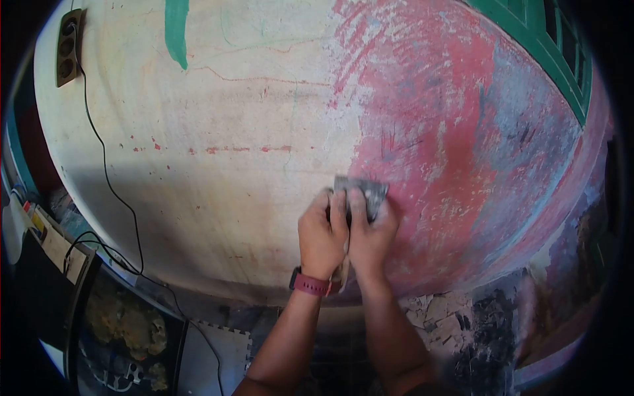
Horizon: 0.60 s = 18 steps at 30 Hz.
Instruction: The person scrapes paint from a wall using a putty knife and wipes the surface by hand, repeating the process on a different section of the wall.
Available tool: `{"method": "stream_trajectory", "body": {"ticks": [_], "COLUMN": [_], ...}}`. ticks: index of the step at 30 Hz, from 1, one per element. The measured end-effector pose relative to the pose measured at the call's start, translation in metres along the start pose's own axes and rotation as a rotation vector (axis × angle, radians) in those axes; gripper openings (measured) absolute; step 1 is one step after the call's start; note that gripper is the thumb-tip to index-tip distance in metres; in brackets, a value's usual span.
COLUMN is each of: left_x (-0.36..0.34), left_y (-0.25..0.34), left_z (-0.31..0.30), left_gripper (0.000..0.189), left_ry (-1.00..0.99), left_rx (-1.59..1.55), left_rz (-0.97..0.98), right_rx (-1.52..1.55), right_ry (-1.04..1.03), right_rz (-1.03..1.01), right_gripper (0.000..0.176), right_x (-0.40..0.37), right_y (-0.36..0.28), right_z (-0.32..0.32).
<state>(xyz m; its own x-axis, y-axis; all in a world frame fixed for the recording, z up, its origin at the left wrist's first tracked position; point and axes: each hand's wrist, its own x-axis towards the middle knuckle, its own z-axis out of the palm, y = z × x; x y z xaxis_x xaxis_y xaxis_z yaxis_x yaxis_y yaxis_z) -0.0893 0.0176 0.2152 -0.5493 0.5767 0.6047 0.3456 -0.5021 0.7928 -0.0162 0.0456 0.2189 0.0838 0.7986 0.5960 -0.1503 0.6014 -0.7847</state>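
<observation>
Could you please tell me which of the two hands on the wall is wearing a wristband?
The left hand: a dark red wristband circles its wrist, while the right hand beside it has a bare wrist. Both press the sandpaper.

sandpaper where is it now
Head view, right of centre: the sandpaper lies on the wall under the left hand and right hand, at the edge of the red paint.

Rough, matt wall point(218, 198), chalky pale plaster at left, scuffed and streaked red paint at right; gritty grey sandpaper point(363, 191), creased; matt maroon rubbery watch strap point(314, 284); thin black plastic-sheathed cable point(105, 173).
</observation>
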Motion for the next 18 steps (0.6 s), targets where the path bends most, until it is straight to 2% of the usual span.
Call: {"method": "stream_trajectory", "body": {"ticks": [4,8,11,12,15,16,18], "left_x": [-0.021,0.012,0.011,0.004,-0.005,0.000,0.016], "left_y": [-0.014,0.017,0.017,0.013,0.012,0.010,0.016], "left_z": [-0.002,-0.003,0.001,0.004,0.000,0.000,0.006], "left_gripper": [0.029,0.030,0.031,0.031,0.033,0.033,0.032], "left_ry": [-0.035,-0.025,0.008,0.037,-0.049,-0.085,-0.039], "left_rx": [0.000,-0.034,0.038,0.038,0.088,-0.002,-0.101], "left_rz": [-0.056,0.018,-0.020,0.034,-0.049,-0.101,-0.013], "right_rx": [0.048,0.015,-0.014,-0.002,0.065,0.045,0.043], "right_ry": [0.080,0.009,0.015,0.008,0.083,0.055,0.055], "right_rz": [0.033,0.004,-0.016,-0.023,0.006,0.017,0.007], "right_gripper": [0.021,0.021,0.021,0.020,0.020,0.019,0.019], "right_x": [-0.025,0.011,0.010,0.007,-0.001,0.003,0.019], "right_y": [0.025,-0.020,-0.012,-0.006,-0.006,-0.010,-0.026], "right_z": [-0.004,0.006,0.005,-0.001,0.002,-0.002,0.005]}}
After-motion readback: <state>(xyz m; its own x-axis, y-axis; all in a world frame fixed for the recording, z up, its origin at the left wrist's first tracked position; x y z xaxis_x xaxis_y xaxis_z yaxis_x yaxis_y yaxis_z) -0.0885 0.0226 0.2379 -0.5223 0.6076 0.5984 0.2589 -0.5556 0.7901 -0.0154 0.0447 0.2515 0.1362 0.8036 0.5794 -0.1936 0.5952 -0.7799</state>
